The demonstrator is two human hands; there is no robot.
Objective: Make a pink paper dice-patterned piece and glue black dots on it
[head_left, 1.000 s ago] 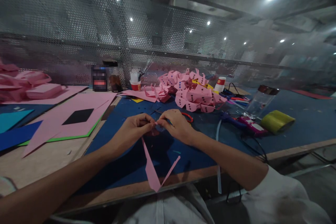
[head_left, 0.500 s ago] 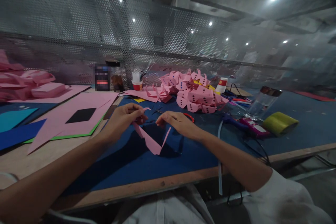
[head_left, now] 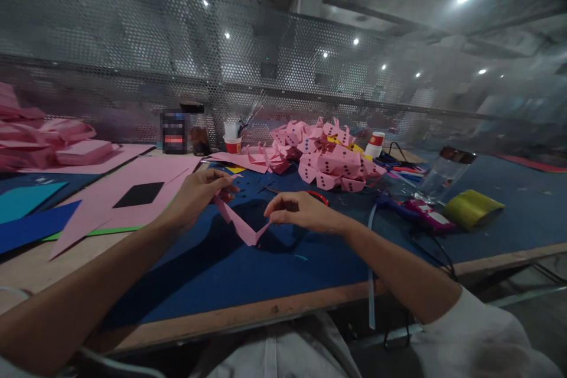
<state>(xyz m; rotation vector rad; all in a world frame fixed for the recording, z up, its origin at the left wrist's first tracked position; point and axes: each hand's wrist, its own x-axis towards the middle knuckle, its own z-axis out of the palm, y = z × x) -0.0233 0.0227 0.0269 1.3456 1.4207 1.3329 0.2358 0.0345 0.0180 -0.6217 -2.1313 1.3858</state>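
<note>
A narrow pink paper strip (head_left: 241, 228), bent into a V, hangs above the dark blue mat (head_left: 266, 283). Its upper left part is pinched in my left hand (head_left: 206, 192), and a small pink tip shows above those fingers. The strip's right end is between the thumb and fingertips of my right hand (head_left: 299, 211). Scissors with red handles (head_left: 319, 197) lie on the mat just behind my right hand, partly hidden by it.
Pink dotted paper pieces (head_left: 332, 159) are heaped behind my hands. Pink sheets (head_left: 163, 177) and a blue sheet (head_left: 39, 227) lie left. To the right are a jar (head_left: 443, 174), a yellow-green roll (head_left: 473, 208) and a purple glue gun (head_left: 425, 215).
My left hand has moved slightly left with the strip. My right hand, earlier apart from the strip's free end, has now taken hold of that end.
</note>
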